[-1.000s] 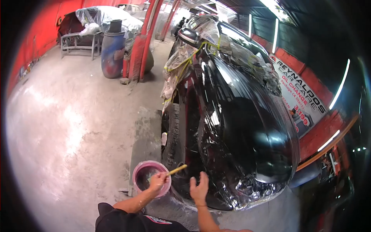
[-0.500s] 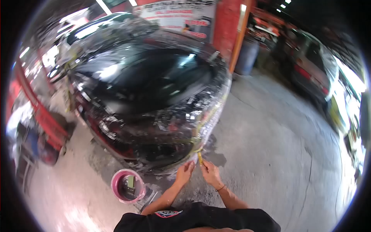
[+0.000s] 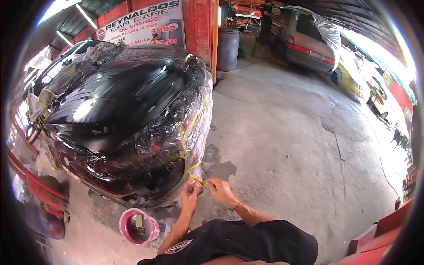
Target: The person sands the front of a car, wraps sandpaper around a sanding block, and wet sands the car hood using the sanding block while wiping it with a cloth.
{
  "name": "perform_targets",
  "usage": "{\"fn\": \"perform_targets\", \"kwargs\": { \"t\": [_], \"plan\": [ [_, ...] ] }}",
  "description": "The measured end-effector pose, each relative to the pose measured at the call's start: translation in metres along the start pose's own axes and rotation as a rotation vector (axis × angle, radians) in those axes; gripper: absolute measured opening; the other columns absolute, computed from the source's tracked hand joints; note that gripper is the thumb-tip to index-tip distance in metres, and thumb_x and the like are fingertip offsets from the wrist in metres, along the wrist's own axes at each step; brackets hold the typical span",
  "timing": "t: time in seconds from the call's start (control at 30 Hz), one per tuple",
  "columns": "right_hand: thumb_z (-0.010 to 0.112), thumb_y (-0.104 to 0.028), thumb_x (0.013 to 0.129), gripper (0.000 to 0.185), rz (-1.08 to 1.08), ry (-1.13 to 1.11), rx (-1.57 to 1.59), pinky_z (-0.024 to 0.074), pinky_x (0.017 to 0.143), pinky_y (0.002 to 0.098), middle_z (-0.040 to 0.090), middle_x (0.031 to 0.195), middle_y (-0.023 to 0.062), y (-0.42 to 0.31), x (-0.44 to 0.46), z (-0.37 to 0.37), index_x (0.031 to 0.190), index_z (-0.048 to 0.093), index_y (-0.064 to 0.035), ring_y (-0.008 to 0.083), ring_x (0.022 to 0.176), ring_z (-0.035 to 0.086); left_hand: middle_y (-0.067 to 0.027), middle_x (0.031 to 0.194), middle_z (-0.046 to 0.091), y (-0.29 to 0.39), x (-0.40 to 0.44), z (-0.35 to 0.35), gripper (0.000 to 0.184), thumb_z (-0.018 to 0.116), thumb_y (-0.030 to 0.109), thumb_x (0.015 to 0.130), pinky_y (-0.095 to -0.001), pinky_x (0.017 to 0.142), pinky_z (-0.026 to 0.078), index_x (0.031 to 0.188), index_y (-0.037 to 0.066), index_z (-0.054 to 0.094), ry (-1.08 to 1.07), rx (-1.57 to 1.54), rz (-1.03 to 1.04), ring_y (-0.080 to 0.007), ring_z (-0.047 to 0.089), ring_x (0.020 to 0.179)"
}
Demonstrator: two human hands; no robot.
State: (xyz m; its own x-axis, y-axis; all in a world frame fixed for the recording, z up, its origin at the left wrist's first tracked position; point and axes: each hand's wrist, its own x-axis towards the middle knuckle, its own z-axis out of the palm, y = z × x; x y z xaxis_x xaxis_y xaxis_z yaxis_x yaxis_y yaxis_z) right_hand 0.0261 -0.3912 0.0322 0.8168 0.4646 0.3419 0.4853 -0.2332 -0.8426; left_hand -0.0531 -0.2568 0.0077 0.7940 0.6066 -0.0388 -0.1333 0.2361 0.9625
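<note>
A black car (image 3: 117, 101) stands on my left, wrapped in clear plastic film (image 3: 201, 119) around its painted hood. Yellow masking tape (image 3: 194, 128) runs along the film at the front corner. Low beside that corner, my right hand (image 3: 222, 192) pinches a strip of yellow masking tape (image 3: 197, 179). My left hand (image 3: 190, 197) is closed close to the same strip, its fingertips at the tape beside the film's lower edge. Exactly how the left fingers grip it is partly hidden.
A pink bucket (image 3: 123, 223) with a green block (image 3: 139, 221) inside sits on the floor left of me. Red metal stands (image 3: 37, 187) are farther left. A blue drum (image 3: 228, 49), a van (image 3: 307, 44) and a person in dark clothes (image 3: 266, 20) are behind. Wet patches mark the concrete (image 3: 274, 132).
My view has turned to the right, so the car appears farther left. The tape strip between my hands has swung from near upright to slanting sideways, with my right hand farther out.
</note>
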Motion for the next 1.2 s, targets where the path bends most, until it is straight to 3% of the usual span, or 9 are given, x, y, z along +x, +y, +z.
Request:
{"fn": "perform_targets", "kwargs": {
  "t": [0.1,0.17,0.27,0.4,0.47,0.5,0.67,0.97,1.2],
  "plan": [
    [0.056,-0.019,0.099,0.023,0.055,-0.178,-0.036,0.0511,0.065,0.0343,0.069,0.085,0.0163,-0.012,-0.003,0.004,0.108,0.065,0.0004,0.0248,0.072,0.067,-0.0052,0.102,0.069,-0.010,0.002,-0.017,0.032,0.067,0.019,0.097,-0.0274,0.080,0.052,0.117,-0.005,0.065,-0.099,0.068,-0.112,-0.0124,0.064,0.088],
    [0.052,-0.023,0.102,0.027,0.344,-0.227,0.352,0.0494,0.062,0.0311,0.067,0.079,0.0091,-0.019,-0.001,0.006,0.118,0.059,-0.0018,0.0165,0.070,0.064,-0.0050,0.100,0.069,-0.008,-0.002,-0.019,0.028,0.066,0.018,0.098,-0.0274,0.080,0.053,0.115,-0.004,0.065,-0.100,0.015,-0.056,-0.0116,0.064,0.087],
    [0.051,-0.026,0.104,0.031,0.420,-0.346,0.448,0.0482,0.060,0.0289,0.064,0.080,0.0040,0.001,-0.004,0.011,0.125,0.053,-0.0036,0.0104,0.071,0.061,-0.0047,0.097,0.069,-0.003,-0.008,-0.016,0.023,0.065,0.017,0.097,-0.0272,0.082,0.052,0.112,-0.001,0.066,-0.077,-0.006,-0.030,-0.0103,0.063,0.087],
    [0.058,-0.022,0.100,0.028,0.365,-0.284,0.374,0.0491,0.064,0.0280,0.066,0.087,0.0043,0.004,-0.013,0.010,0.122,0.058,-0.0037,0.0096,0.075,0.061,-0.0046,0.095,0.068,-0.017,-0.018,-0.022,0.025,0.066,0.018,0.097,-0.0272,0.078,0.052,0.110,-0.002,0.065,-0.021,0.031,-0.004,-0.0105,0.063,0.084],
    [0.067,-0.017,0.095,0.028,0.063,-0.361,0.364,0.0499,0.069,0.0267,0.068,0.094,0.0044,0.000,-0.016,0.005,0.118,0.062,-0.0028,0.0082,0.080,0.060,-0.0045,0.094,0.068,-0.016,-0.023,-0.021,0.025,0.066,0.019,0.097,-0.0271,0.076,0.052,0.109,-0.003,0.065,0.041,0.034,-0.008,-0.0107,0.063,0.082],
    [0.067,-0.017,0.095,0.028,0.059,-0.361,0.366,0.0499,0.069,0.0267,0.068,0.094,0.0044,0.001,-0.016,0.004,0.118,0.062,-0.0028,0.0082,0.080,0.060,-0.0039,0.092,0.068,-0.010,-0.026,-0.020,0.026,0.067,0.018,0.096,-0.0264,0.076,0.052,0.110,-0.004,0.066,0.040,0.106,-0.019,-0.0103,0.063,0.082],
    [0.072,-0.010,0.091,0.026,0.364,-0.522,0.631,0.0509,0.072,0.0264,0.068,0.098,0.0020,0.005,-0.015,-0.012,0.114,0.066,0.0008,0.0081,0.084,0.060,-0.0046,0.092,0.070,0.014,-0.034,-0.012,0.028,0.067,0.017,0.096,-0.0256,0.079,0.052,0.110,-0.007,0.066,-0.052,0.227,0.011,-0.0098,0.064,0.083],
    [0.061,-0.022,0.099,0.028,0.472,-0.441,0.619,0.0493,0.069,0.0250,0.067,0.093,0.0012,0.011,-0.013,-0.024,0.116,0.067,0.0000,0.0091,0.077,0.060,-0.0031,0.094,0.070,0.000,-0.018,0.002,0.029,0.070,0.018,0.094,-0.0249,0.077,0.050,0.110,-0.005,0.066,-0.067,0.283,0.104,-0.0090,0.062,0.084],
    [0.062,-0.021,0.098,0.028,0.497,-0.475,0.460,0.0487,0.066,0.0272,0.064,0.084,0.0024,-0.004,-0.007,-0.033,0.116,0.068,-0.0010,0.0102,0.072,0.057,-0.0031,0.092,0.071,0.011,-0.009,0.011,0.025,0.071,0.015,0.092,-0.0239,0.076,0.049,0.105,-0.005,0.067,-0.087,0.183,0.114,-0.0075,0.062,0.083]
  ]
}}
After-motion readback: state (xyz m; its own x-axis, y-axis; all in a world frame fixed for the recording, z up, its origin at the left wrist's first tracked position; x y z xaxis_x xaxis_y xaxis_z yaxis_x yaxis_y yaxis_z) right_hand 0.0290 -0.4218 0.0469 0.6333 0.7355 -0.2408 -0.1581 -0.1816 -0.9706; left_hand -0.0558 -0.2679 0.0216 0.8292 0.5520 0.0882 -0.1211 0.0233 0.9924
